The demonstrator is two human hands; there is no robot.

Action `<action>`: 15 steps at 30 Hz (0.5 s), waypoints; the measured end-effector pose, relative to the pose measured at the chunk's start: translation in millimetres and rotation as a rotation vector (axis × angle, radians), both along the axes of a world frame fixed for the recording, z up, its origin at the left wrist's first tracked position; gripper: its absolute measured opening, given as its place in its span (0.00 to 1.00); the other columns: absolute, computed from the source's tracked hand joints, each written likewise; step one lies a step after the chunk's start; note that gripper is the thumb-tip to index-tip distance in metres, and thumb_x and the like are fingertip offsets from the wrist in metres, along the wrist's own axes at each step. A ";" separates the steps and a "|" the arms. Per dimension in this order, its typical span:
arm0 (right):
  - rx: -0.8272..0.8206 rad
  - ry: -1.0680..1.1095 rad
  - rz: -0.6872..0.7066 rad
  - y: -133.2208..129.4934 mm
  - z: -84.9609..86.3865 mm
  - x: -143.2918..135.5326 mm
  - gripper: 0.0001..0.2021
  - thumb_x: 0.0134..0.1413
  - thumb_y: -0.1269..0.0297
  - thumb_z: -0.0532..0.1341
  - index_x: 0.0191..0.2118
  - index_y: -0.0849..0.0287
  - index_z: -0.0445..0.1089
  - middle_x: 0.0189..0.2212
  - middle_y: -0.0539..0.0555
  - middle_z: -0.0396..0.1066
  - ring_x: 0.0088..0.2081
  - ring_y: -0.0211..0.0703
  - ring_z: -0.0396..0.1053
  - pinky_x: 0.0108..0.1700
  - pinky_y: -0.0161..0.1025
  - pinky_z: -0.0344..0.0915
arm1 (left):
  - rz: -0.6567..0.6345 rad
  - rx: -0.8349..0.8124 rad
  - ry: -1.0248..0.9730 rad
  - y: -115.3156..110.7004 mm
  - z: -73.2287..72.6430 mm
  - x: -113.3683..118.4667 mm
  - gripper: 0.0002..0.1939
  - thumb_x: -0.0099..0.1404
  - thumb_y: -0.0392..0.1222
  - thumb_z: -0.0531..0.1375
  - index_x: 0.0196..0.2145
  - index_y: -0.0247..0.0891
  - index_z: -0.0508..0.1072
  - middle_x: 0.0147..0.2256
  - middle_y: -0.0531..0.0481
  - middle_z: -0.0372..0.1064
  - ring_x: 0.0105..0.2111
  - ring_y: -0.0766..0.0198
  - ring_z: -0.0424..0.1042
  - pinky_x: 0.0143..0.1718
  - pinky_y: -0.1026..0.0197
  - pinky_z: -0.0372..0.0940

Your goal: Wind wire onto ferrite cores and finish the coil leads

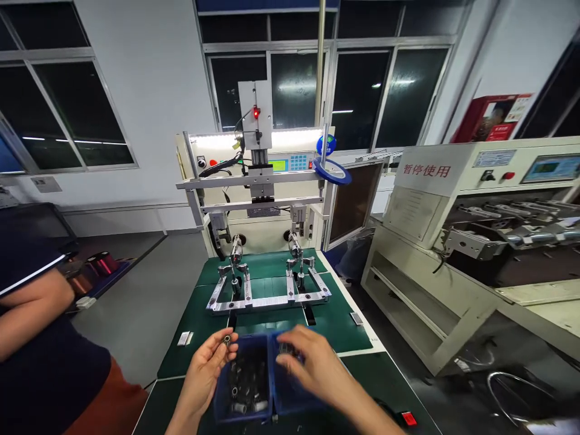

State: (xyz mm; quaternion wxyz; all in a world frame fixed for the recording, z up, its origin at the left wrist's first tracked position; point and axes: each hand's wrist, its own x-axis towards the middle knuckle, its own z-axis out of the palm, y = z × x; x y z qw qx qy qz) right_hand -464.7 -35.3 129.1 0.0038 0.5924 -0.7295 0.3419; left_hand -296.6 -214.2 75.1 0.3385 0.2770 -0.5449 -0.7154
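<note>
My left hand (205, 368) pinches a small ring-ended metal part (227, 340) between thumb and fingertips, over the near-left bin. That blue plastic bin (219, 406) holds a heap of small dark and silvery parts. My right hand (310, 362), blurred by motion, is above the second blue bin (290, 399), thumb and fingers curled toward each other. Something small and greyish shows between them, too blurred to name. Beyond both hands stands a machine with a silver frame fixture (269, 302) on the green worktop (263, 328).
Small white-and-silver pieces (185, 338) lie at the worktop's left edge; another flat piece (356, 318) lies at right. A blue-rimmed reel (333, 172) hangs on the machine. A person (40, 326) is close on my left. Another machine (453, 235) stands to the right.
</note>
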 end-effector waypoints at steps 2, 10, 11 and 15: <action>0.037 0.028 -0.134 -27.5 16.1 -41.8 0.09 0.55 0.67 0.66 0.43 0.59 0.75 0.37 0.55 0.75 0.41 0.44 0.73 0.45 0.39 0.69 | 0.036 0.189 0.092 -3.6 -3.7 0.9 0.27 0.41 0.51 0.76 0.39 0.38 0.80 0.38 0.45 0.80 0.34 0.62 0.77 0.37 0.64 0.73; 0.183 0.031 -0.547 -109.0 55.5 -183.7 0.11 0.61 0.61 0.63 0.46 0.61 0.72 0.51 0.57 0.69 0.55 0.52 0.65 0.56 0.57 0.63 | 0.048 0.381 0.100 -8.2 -8.7 8.1 0.25 0.34 0.46 0.79 0.34 0.41 0.83 0.31 0.48 0.81 0.29 0.63 0.77 0.31 0.66 0.73; 0.228 0.014 -0.546 -110.3 52.5 -189.0 0.11 0.60 0.60 0.63 0.45 0.61 0.72 0.51 0.57 0.70 0.54 0.52 0.66 0.56 0.56 0.64 | 0.048 0.379 0.103 -6.5 -8.1 7.9 0.25 0.35 0.47 0.79 0.34 0.41 0.83 0.31 0.48 0.81 0.29 0.62 0.77 0.31 0.66 0.73; 0.326 -0.025 -0.503 -107.0 38.2 -198.3 0.13 0.61 0.58 0.62 0.46 0.60 0.72 0.51 0.57 0.70 0.54 0.52 0.66 0.56 0.56 0.64 | 0.082 0.317 0.058 -0.4 -7.5 4.6 0.26 0.34 0.48 0.78 0.33 0.37 0.82 0.29 0.47 0.81 0.29 0.59 0.77 0.31 0.64 0.74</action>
